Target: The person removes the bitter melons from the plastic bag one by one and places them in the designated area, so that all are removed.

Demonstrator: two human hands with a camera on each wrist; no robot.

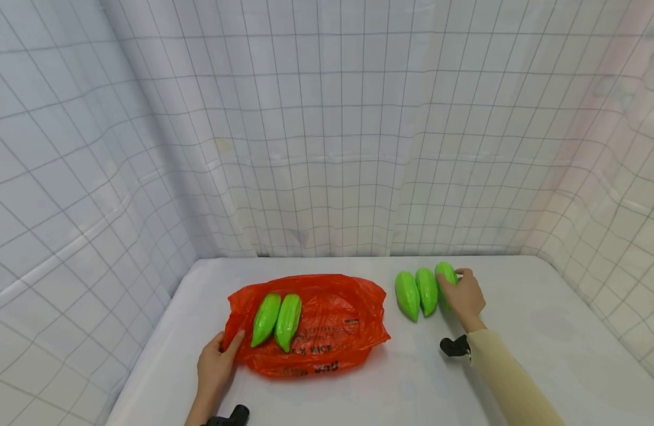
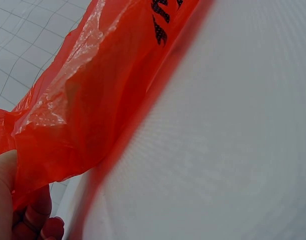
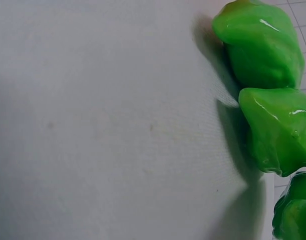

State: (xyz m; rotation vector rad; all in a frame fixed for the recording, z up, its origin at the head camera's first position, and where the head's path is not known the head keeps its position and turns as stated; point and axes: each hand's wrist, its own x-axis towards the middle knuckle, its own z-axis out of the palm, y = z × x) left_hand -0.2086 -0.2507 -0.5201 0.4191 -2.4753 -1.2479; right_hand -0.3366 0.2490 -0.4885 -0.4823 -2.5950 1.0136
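Note:
A red plastic bag [image 1: 327, 331] with black print lies on the left half of the table. My left hand [image 1: 216, 364] pinches its left edge; the left wrist view shows the bag [image 2: 78, 130] between thumb [image 2: 3, 185] and fingers. On the bag rest two glossy green ridged, tapered fruits, a left one [image 1: 266, 319] and a right one [image 1: 288, 322]. To the bag's right, my right hand [image 1: 465, 296] grips the end fruit [image 1: 445, 273] in a row of three. The other two [image 1: 408, 296] [image 1: 427, 291] lie beside it. The right wrist view shows green fruits [image 3: 280, 130] but no hand.
The white table [image 1: 380, 390] extends around the bag and the fruits. White gridded curtain [image 1: 327, 148] hangs behind the table and along both sides. A black wrist strap piece [image 1: 454, 347] sits by the right sleeve [image 1: 510, 378], another [image 1: 236, 415] at the left wrist.

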